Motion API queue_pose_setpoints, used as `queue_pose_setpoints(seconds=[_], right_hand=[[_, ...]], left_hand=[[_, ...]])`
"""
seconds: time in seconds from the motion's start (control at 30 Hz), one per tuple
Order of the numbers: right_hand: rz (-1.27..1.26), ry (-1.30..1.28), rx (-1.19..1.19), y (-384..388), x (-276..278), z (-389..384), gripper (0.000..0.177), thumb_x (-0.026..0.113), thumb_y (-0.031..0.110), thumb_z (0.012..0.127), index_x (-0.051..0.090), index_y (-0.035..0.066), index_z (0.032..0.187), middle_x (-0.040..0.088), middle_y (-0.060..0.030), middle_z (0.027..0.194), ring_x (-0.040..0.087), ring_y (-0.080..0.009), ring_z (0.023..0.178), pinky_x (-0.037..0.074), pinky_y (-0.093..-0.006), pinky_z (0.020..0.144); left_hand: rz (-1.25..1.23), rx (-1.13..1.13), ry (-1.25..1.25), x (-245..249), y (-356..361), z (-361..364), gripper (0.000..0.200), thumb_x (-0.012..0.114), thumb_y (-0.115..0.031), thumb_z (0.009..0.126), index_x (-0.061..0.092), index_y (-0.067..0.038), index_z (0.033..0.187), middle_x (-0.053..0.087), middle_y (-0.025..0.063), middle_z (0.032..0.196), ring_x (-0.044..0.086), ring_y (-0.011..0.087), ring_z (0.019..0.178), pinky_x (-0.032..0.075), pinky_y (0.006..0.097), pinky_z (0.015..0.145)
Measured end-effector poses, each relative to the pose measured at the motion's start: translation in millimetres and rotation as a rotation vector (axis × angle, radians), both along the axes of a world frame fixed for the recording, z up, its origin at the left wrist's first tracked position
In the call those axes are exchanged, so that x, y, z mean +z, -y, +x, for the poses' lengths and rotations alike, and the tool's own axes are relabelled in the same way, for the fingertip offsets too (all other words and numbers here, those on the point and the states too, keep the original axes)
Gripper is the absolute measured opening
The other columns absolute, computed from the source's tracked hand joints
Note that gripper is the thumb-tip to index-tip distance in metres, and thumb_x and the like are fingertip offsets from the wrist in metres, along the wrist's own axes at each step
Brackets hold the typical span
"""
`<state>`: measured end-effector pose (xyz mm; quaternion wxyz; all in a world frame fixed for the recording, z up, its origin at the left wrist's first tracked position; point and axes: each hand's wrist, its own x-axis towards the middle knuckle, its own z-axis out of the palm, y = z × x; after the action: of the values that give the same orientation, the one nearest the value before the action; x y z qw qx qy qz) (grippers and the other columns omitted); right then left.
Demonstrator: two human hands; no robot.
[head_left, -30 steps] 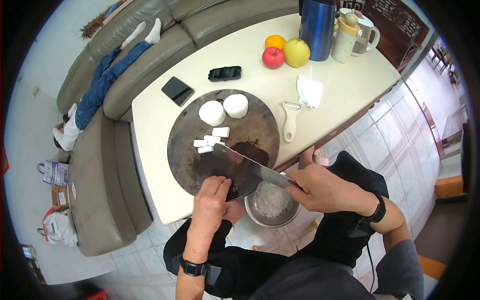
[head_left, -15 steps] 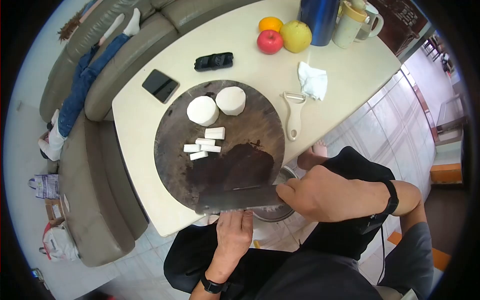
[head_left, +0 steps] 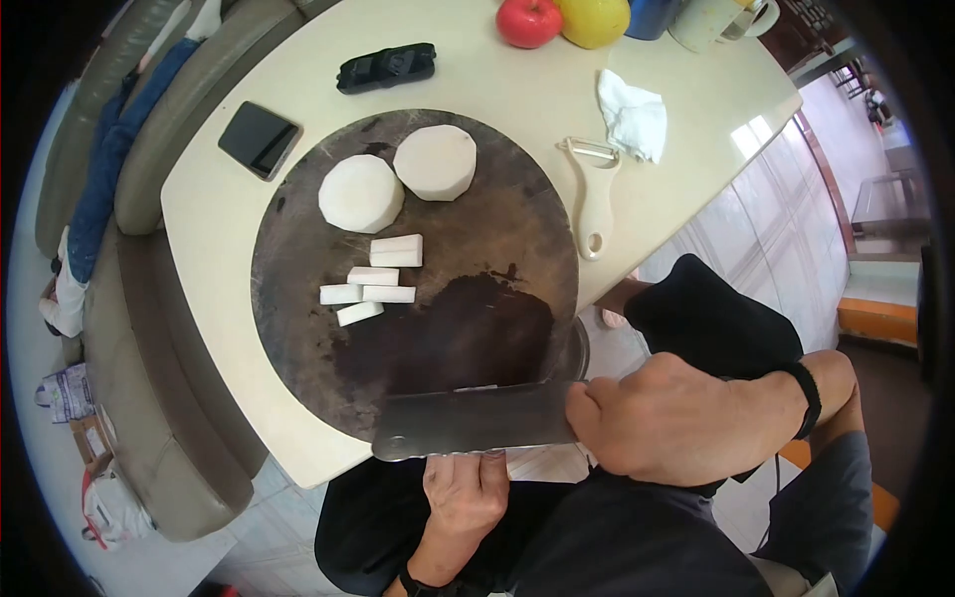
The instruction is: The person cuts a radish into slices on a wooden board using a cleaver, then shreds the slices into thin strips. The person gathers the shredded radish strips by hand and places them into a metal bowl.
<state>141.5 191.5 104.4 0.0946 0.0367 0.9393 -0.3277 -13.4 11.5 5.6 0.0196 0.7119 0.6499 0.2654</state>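
My right hand (head_left: 657, 423) is wrapped round the handle of a cleaver (head_left: 477, 418), its broad blade spanning the near edge of a round, dark cutting board (head_left: 507, 239). Close below the blade is my left hand (head_left: 463, 493), fingers together, fingertips hidden behind the steel. A thin white sliver (head_left: 476, 387) shows just past the blade; I cannot tell what the left fingers hold. On the board lie two thick rounds of peeled white vegetable, one (head_left: 361, 194) left of the other (head_left: 436, 162). Several cut white sticks (head_left: 373, 277) lie nearer me, beside a dark wet patch.
Right of the board, a peeler (head_left: 597, 204) lies near a crumpled white tissue (head_left: 633, 117). A phone (head_left: 261, 139) and a black object (head_left: 386, 69) lie beyond it. Red (head_left: 529, 22) and yellow fruit (head_left: 594, 20) sit at the back. Someone's legs rest on the sofa (head_left: 189, 418).
The view has moved closer, so the board looks larger and the orange has left the picture. The cleaver's blade shows more of its flat side. Vegetable pieces lie as before.
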Motion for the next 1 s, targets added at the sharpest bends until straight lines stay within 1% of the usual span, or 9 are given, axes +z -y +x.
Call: queue_pose_setpoints(seconds=[0.1, 0.3, 0.4, 0.63, 0.7, 0.73, 0.83, 0.9, 1.0], right_hand=[[0.149, 0.053, -0.016, 15, -4, -11, 0.021, 0.062, 0.006, 0.069, 0.054, -0.012, 0.075, 0.058, -0.0203, 0.063, 0.064, -0.0298, 0.055, 0.050, -0.0349, 0.045], [0.057, 0.016, -0.087, 9, -10, -14, 0.023, 0.063, 0.005, 0.069, 0.054, -0.013, 0.079, 0.058, -0.0209, 0.064, 0.064, -0.0305, 0.056, 0.050, -0.0364, 0.046], [0.009, 0.006, -0.045, 4, -3, -7, 0.023, 0.062, 0.006, 0.069, 0.052, -0.013, 0.080, 0.057, -0.0200, 0.063, 0.063, -0.0312, 0.054, 0.049, -0.0371, 0.044], [0.062, 0.019, -0.023, 9, -4, -5, 0.024, 0.063, 0.006, 0.068, 0.052, -0.013, 0.079, 0.056, -0.0203, 0.061, 0.062, -0.0315, 0.052, 0.047, -0.0361, 0.041], [0.036, 0.007, -0.013, 9, -5, -7, 0.024, 0.063, 0.006, 0.068, 0.052, -0.013, 0.078, 0.056, -0.0204, 0.061, 0.062, -0.0309, 0.051, 0.047, -0.0352, 0.041], [0.035, 0.011, -0.014, 10, -4, -10, 0.024, 0.063, 0.006, 0.068, 0.052, -0.013, 0.078, 0.056, -0.0204, 0.061, 0.062, -0.0309, 0.051, 0.047, -0.0352, 0.041], [0.040, 0.075, -0.007, 12, -4, -15, 0.022, 0.063, 0.006, 0.068, 0.053, -0.012, 0.077, 0.057, -0.0205, 0.061, 0.063, -0.0310, 0.053, 0.048, -0.0351, 0.043], [-0.005, 0.032, -0.110, 14, -10, -15, 0.022, 0.063, 0.005, 0.069, 0.053, -0.012, 0.077, 0.057, -0.0207, 0.061, 0.064, -0.0310, 0.055, 0.048, -0.0363, 0.044], [0.040, 0.030, -0.123, 10, -9, -10, 0.021, 0.063, 0.006, 0.069, 0.054, -0.012, 0.077, 0.058, -0.0215, 0.061, 0.064, -0.0326, 0.056, 0.049, -0.0381, 0.045]], left_hand=[[-0.013, 0.012, -0.010, 0, 1, 1, 0.034, 0.058, 0.014, 0.077, 0.057, 0.011, 0.111, 0.061, 0.0243, 0.103, 0.062, 0.0416, 0.091, 0.050, 0.0501, 0.081], [-0.030, -0.008, 0.013, -1, 0, 0, 0.034, 0.059, 0.015, 0.075, 0.058, 0.012, 0.109, 0.058, 0.0246, 0.103, 0.060, 0.0424, 0.093, 0.049, 0.0518, 0.082], [-0.027, -0.008, 0.037, 2, 0, 0, 0.036, 0.059, 0.015, 0.072, 0.059, 0.011, 0.108, 0.058, 0.0240, 0.101, 0.060, 0.0422, 0.093, 0.048, 0.0514, 0.083], [-0.038, -0.003, 0.012, -2, 3, 0, 0.038, 0.060, 0.014, 0.072, 0.059, 0.011, 0.110, 0.059, 0.0235, 0.101, 0.061, 0.0420, 0.090, 0.049, 0.0516, 0.083], [-0.017, 0.008, -0.049, 0, 1, 0, 0.018, 0.060, 0.006, 0.080, 0.061, 0.011, 0.098, 0.062, 0.0184, 0.094, 0.061, 0.0355, 0.089, 0.051, 0.0454, 0.077], [-0.018, 0.007, -0.045, 1, 1, 0, 0.018, 0.060, 0.006, 0.080, 0.061, 0.011, 0.098, 0.062, 0.0184, 0.094, 0.061, 0.0355, 0.089, 0.051, 0.0454, 0.077], [-0.042, 0.007, 0.017, 2, 1, 0, 0.017, 0.061, 0.008, 0.079, 0.061, 0.011, 0.096, 0.061, 0.0190, 0.092, 0.061, 0.0355, 0.086, 0.051, 0.0453, 0.074], [-0.022, -0.009, 0.028, 3, 0, -1, 0.023, 0.058, 0.014, 0.077, 0.059, 0.013, 0.100, 0.060, 0.0240, 0.098, 0.061, 0.0423, 0.088, 0.051, 0.0497, 0.080], [-0.017, -0.002, 0.022, 2, -1, 0, 0.022, 0.057, 0.014, 0.078, 0.058, 0.014, 0.100, 0.060, 0.0249, 0.098, 0.061, 0.0423, 0.087, 0.050, 0.0516, 0.080]])
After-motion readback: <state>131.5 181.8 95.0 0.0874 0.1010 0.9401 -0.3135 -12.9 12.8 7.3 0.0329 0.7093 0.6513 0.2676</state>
